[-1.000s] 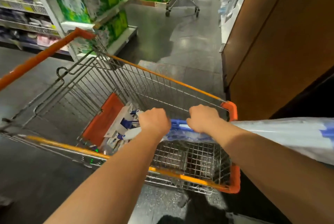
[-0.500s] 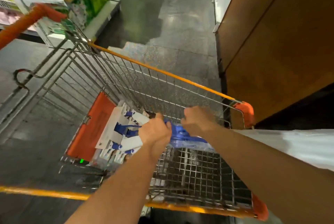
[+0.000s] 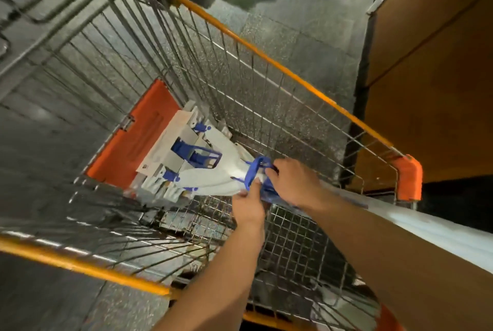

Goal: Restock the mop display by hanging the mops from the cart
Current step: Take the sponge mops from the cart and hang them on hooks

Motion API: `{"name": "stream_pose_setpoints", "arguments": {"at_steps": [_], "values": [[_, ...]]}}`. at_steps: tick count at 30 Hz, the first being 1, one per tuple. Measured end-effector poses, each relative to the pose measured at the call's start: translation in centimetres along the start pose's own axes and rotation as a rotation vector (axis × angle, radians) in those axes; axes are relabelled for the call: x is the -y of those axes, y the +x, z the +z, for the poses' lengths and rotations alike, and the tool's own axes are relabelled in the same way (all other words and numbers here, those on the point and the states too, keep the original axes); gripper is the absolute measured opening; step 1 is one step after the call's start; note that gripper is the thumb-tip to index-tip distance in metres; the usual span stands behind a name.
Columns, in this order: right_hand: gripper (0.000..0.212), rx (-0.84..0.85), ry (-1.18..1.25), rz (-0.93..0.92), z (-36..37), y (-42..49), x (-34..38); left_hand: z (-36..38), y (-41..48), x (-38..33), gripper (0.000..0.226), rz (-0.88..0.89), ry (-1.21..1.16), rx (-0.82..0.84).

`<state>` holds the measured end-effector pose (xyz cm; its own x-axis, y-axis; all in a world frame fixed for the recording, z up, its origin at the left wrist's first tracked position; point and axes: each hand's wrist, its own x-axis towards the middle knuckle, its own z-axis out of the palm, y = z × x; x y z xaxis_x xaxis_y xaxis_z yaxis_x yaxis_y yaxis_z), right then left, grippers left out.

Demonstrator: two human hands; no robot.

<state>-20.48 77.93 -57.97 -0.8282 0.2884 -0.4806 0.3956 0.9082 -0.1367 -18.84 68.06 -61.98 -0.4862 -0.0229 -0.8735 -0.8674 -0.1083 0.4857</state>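
At the far left a grey tiled floor [image 3: 40,143] is seen through the wire side of the cart [image 3: 266,58], whose rim is edged in orange-yellow. An orange flap [image 3: 133,138] is set at the far end of the basket. Just beside the flap, on the basket's wire bottom, a pile of mops [image 3: 173,149] is laid: flat white heads with blue plastic fittings, stacked against one another.

Further right, one mop [image 3: 213,181] is held above the basket floor, its white cloth end lying over the pile. The left grip [image 3: 249,205], a bare hand, is closed round this mop from below, the thumb pressed on the white cloth beside a blue collar [image 3: 257,170]. The right grip [image 3: 296,181], the other bare hand, is curled over the mop at the same blue collar, so that the two grips are nearly touching.

From there the mop's pale wrapped shaft [image 3: 426,226] is carried out past the cart's near right side, under the right forearm. An orange corner cap [image 3: 408,175] is seen on the rim, and a brown panel [image 3: 440,90] stands at the far right.
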Motion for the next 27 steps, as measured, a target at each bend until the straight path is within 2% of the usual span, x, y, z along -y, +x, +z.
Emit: {"name": "stream_pose_setpoints", "arguments": {"at_steps": [3,6,15,20,27], "values": [[0.041,0.0,-0.013,-0.019,0.2,0.8,-0.1,0.4,-1.0,0.4,0.025,-0.044,-0.207,0.072],[0.046,0.05,0.023,0.004,0.3,1.4,-0.2,0.5,-0.9,0.6,0.026,-0.017,-0.295,0.129],[0.058,0.047,-0.054,0.096,1.5,2.1,0.3,1.5,-0.5,1.0,0.023,-0.022,-0.399,0.111],[0.055,0.003,-0.07,0.111,1.1,1.2,0.7,1.6,-0.7,0.7,0.032,-0.131,-0.493,0.158],[0.049,-0.074,-0.084,0.135,-1.7,-1.0,2.1,1.1,-2.9,-1.5,0.029,-0.182,-0.526,0.204]]}}
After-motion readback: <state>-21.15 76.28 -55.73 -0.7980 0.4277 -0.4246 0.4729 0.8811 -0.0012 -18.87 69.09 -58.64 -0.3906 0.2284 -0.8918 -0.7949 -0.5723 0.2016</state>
